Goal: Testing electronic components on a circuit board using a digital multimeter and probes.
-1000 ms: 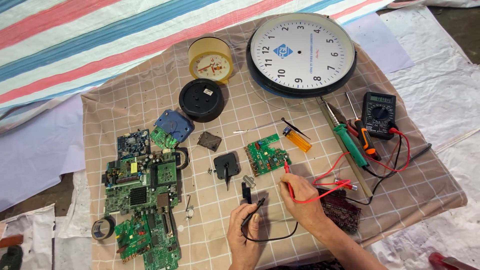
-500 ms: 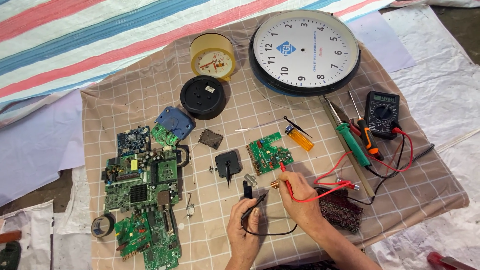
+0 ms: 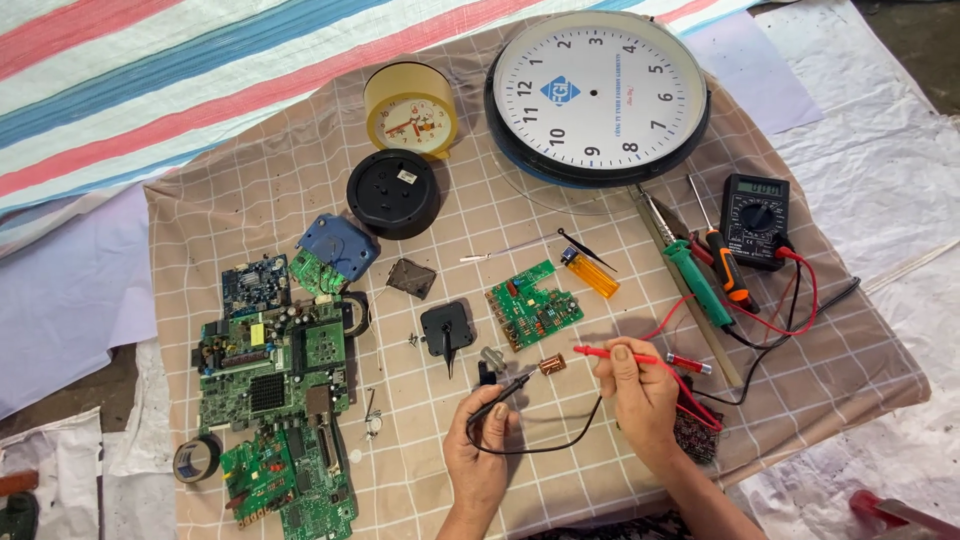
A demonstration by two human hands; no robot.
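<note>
Beside one copper coil [image 3: 552,364], two hands' grips close on two probes: left hand [image 3: 478,452] black, right hand [image 3: 640,392] red.

Two clocks [image 3: 597,97] [image 3: 411,108]; two probes [image 3: 612,353] [image 3: 505,393]

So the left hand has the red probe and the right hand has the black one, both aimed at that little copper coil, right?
Not quite. The head view shows the left hand holding the black probe and the right hand the red probe; both do point toward the copper coil.
</note>
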